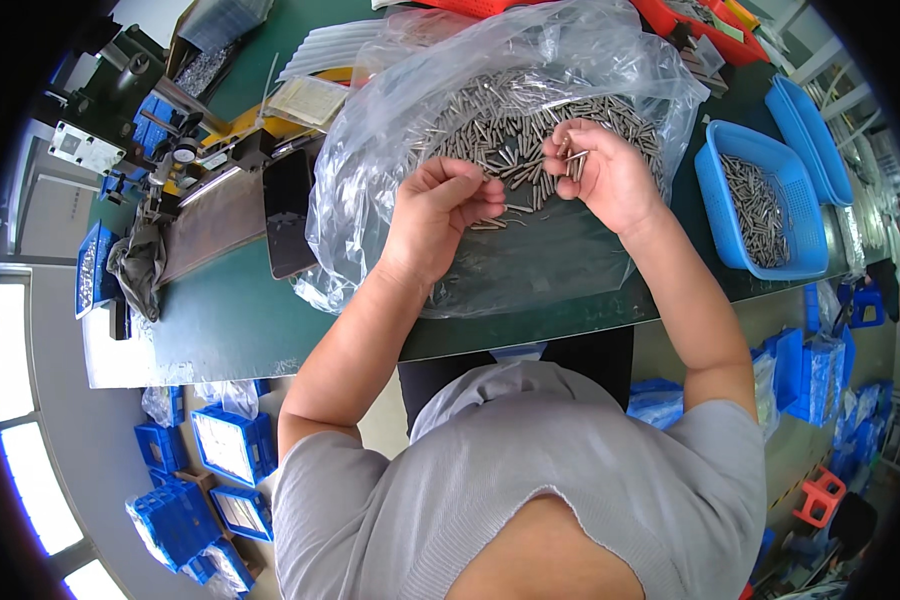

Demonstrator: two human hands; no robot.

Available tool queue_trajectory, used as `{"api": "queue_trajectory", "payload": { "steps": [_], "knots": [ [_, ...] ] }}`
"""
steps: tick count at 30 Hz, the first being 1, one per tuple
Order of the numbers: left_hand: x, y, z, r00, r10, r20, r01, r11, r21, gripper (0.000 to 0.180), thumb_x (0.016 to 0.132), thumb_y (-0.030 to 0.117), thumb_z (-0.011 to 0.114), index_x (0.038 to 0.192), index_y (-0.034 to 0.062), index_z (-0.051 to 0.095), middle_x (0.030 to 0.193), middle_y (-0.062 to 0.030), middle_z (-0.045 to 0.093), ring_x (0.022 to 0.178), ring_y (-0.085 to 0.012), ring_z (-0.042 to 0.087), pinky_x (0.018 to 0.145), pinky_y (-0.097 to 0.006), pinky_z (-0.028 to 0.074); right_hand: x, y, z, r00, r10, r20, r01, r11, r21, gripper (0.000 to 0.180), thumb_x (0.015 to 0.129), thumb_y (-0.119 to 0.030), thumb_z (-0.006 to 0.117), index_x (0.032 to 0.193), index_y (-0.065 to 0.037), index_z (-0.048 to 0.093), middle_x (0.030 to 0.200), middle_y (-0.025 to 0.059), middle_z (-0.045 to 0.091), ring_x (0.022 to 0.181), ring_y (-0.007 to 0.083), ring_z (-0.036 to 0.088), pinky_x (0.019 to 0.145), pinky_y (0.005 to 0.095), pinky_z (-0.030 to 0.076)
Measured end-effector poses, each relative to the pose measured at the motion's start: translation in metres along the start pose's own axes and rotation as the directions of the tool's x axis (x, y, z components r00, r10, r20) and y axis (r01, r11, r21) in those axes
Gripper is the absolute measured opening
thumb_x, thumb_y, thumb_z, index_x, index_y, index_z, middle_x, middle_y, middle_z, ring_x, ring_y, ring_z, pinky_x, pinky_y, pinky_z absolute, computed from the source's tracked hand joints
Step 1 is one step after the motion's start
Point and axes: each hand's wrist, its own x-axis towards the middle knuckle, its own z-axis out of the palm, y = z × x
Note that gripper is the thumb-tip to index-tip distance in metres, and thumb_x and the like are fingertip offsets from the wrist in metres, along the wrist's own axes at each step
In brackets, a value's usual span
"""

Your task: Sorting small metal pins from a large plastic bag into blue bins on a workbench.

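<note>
Across a green workbench (240, 345), with a black flat device (288, 215) off to the left and a blue basket (798, 190) of metal pieces off to the right; in the middle, amid rumpled clear plastic (355, 185), a loose heap of slim metal pins (480, 105). At the heap's near edge, left hand (435, 208) with fingers curled and thumb drawn to the forefinger, cannot tell whether on a pin; well apart from it, right hand (610, 180) half-curled, loosely holding a few pins (576, 165) near the fingertips.
</note>
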Motion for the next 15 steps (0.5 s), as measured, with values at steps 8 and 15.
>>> {"api": "queue_trajectory", "payload": {
  "steps": [8, 15],
  "knots": [
    [-0.001, 0.003, -0.002, 0.999, 0.021, -0.044, -0.023, 0.999, -0.045, 0.006, 0.086, 0.003, 0.053, 0.088, -0.0025, 0.054, 0.082, -0.0166, 0.063, 0.072, -0.0231, 0.064, 0.068, -0.033, 0.055, -0.010, 0.008, -0.001, 0.956, 0.054, 0.289, 0.250, 0.370, -0.895, 0.010, 0.077, -0.010, 0.066, 0.086, -0.005, 0.062, 0.067, -0.0013, 0.056, 0.057, 0.0099, 0.052, 0.053, 0.0258, 0.041],
    [0.000, 0.003, -0.002, 0.999, 0.021, -0.040, -0.022, 0.999, -0.038, 0.006, 0.086, 0.003, 0.053, 0.089, -0.0026, 0.053, 0.082, -0.0164, 0.063, 0.072, -0.0230, 0.064, 0.068, -0.033, 0.055, -0.007, 0.023, -0.007, 0.780, -0.185, 0.598, 0.570, -0.187, -0.800, 0.014, 0.074, -0.010, 0.066, 0.086, -0.005, 0.061, 0.073, 0.0087, 0.059, 0.066, 0.0231, 0.059, 0.060, 0.0326, 0.045]
  ]
}}
